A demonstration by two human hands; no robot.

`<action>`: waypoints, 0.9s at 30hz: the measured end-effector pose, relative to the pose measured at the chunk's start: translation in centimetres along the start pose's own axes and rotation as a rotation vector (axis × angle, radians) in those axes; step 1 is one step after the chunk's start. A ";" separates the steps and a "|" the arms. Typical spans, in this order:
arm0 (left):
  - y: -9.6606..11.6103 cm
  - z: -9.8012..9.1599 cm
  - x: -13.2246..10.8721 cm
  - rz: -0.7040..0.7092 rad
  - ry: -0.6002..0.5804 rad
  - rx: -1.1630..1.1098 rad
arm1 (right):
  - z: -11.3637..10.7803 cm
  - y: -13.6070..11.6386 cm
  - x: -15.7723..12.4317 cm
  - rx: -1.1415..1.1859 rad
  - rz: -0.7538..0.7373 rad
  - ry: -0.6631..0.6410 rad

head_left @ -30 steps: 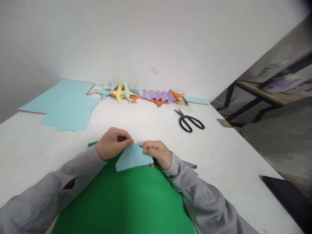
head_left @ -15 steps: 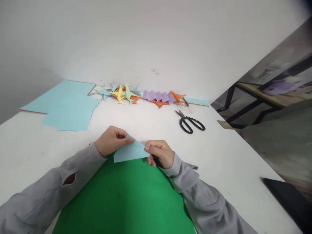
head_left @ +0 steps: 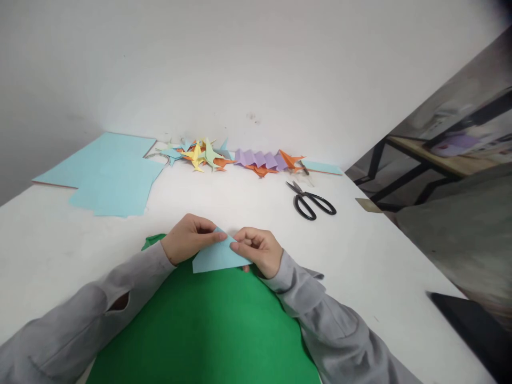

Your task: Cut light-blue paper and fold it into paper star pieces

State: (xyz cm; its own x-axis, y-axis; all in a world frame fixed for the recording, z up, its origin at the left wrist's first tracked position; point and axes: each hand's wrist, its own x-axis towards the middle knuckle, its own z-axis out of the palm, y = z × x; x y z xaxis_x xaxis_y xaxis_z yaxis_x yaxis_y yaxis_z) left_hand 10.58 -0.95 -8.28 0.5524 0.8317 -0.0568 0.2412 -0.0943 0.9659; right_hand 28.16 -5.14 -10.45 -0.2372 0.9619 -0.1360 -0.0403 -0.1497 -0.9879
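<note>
A folded piece of light blue paper [head_left: 220, 258] is held between both hands, just above a green cloth [head_left: 208, 325]. My left hand [head_left: 191, 238] pinches its upper edge, thumb on the near face and fingers behind. On the right slope of the paper, my right hand [head_left: 262, 250] grips with thumb and forefinger, close to the left thumb. The fingers behind the paper are partly hidden. Black-handled scissors [head_left: 308, 201] lie partly spread on the white table [head_left: 368, 266], beyond my right hand.
Sheets of light blue paper [head_left: 116, 176] are stacked at the back left. Along the wall lie several folded paper shapes [head_left: 198, 156] in yellow, green, blue and orange, beside a pleated purple paper [head_left: 258, 159]. A black flat object [head_left: 468, 325] sits at the right edge.
My left hand has shifted right and slightly down with the paper. My right thumb has slid up the paper's edge, bringing the hands closer together. More green cloth shows beyond my left wrist.
</note>
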 end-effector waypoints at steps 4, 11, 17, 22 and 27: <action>0.2 0.1 -0.1 -0.055 -0.011 -0.126 | -0.2 -0.1 0.1 0.019 -0.035 0.040; -0.1 0.2 -0.1 -0.093 -0.047 -0.260 | -0.3 0.4 0.4 0.053 -0.050 0.061; -0.1 0.2 -0.1 -0.114 -0.009 -0.207 | 0.1 0.2 -0.1 -0.029 -0.134 0.031; 0.1 0.3 -0.1 -0.136 -0.016 -0.261 | 0.1 0.6 -0.2 -0.078 -0.145 0.029; 0.1 0.5 -0.1 -0.126 0.026 -0.236 | 0.0 0.5 -0.1 -0.048 -0.133 0.058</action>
State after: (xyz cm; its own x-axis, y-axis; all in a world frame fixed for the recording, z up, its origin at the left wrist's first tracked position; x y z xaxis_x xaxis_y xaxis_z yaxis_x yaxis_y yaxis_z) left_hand 10.93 -1.35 -8.29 0.5085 0.8428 -0.1764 0.1125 0.1381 0.9840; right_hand 28.13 -5.35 -10.96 -0.1760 0.9844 -0.0062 -0.0209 -0.0100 -0.9997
